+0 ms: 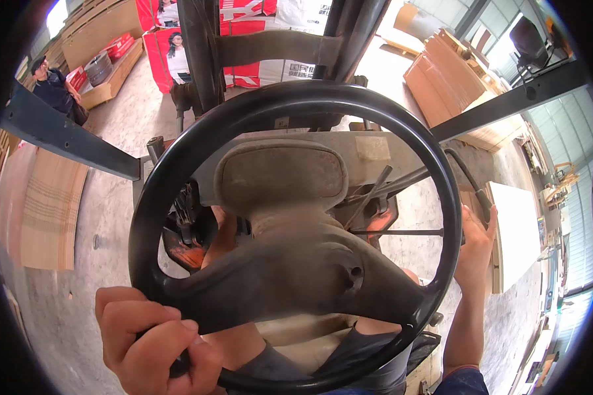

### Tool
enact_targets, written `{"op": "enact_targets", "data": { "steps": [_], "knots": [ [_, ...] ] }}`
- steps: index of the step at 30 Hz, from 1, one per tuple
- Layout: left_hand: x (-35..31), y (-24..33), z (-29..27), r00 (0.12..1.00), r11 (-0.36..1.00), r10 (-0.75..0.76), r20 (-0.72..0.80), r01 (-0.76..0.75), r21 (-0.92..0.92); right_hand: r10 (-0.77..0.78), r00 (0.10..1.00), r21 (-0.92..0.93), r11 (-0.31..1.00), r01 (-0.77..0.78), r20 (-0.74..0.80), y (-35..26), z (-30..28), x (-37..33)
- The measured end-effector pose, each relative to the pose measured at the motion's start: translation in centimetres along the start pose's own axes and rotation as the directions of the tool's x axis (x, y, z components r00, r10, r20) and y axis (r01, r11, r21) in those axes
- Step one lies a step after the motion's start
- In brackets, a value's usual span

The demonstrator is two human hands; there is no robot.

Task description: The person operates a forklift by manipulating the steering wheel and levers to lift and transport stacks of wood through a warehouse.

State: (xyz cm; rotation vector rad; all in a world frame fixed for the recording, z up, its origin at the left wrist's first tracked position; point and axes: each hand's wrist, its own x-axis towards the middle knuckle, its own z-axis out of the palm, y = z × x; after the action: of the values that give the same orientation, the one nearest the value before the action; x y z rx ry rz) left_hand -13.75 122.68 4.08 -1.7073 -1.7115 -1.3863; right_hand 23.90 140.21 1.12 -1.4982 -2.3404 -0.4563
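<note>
Fingers curled, my left hand (155, 342) grips the lower left of a black steering wheel (290, 92). Just right of the rim, my right hand (476, 247) is raised with its fingers around the end of a black control lever (466, 170). The wheel rim partly covers those fingers. Inside the wheel is a dusty, padded grey dashboard cover (280, 174). Below it, the dark steering column cover (290, 270) looks worn. My bare legs and dark shorts show beneath the wheel.
Ahead, a dark forklift mast (277, 49) stands before red and white packages (244, 72). A person (56, 92) in dark clothes stands at the left. Stacked boards (49, 204) lie at left, more brown stacks (448, 79) at right, and a white-topped stack (514, 230) near my right hand.
</note>
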Motion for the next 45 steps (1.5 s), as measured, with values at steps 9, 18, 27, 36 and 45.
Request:
{"op": "enact_targets", "data": {
  "steps": [9, 18, 27, 36, 45],
  "knots": [
    [-1.7, 0.9, -2.5, 0.996, 1.0, 0.005, 0.086, -0.007, 0.025, 0.047, 0.999, -0.005, 0.999, -0.047, 0.013, -0.4, -1.1, -2.2],
    [-2.9, 2.3, -3.7, 0.995, 1.0, 0.01, 0.097, -0.013, 0.028, 0.051, 0.999, -0.005, 0.999, -0.051, 0.019, 0.0, -2.0, -4.2],
    [-4.6, 3.6, -4.1, 0.998, 1.0, 0.01, 0.068, -0.01, 0.008, 0.041, 0.999, -0.005, 0.999, -0.041, -0.037, 0.5, -2.4, -6.5],
    [-6.4, 5.8, -5.8, 1.0, 1.0, -0.011, 0.022, 0.011, 0.014, 0.017, 0.999, 0.019, 1.0, -0.016, -0.038, 0.9, -3.9, -8.2],
    [-8.5, 7.9, -7.9, 1.0, 1.0, -0.015, 0.023, 0.015, 0.013, 0.061, 0.997, 0.064, 0.996, -0.058, -0.04, 1.1, -5.4, -7.9]
  ]
}}
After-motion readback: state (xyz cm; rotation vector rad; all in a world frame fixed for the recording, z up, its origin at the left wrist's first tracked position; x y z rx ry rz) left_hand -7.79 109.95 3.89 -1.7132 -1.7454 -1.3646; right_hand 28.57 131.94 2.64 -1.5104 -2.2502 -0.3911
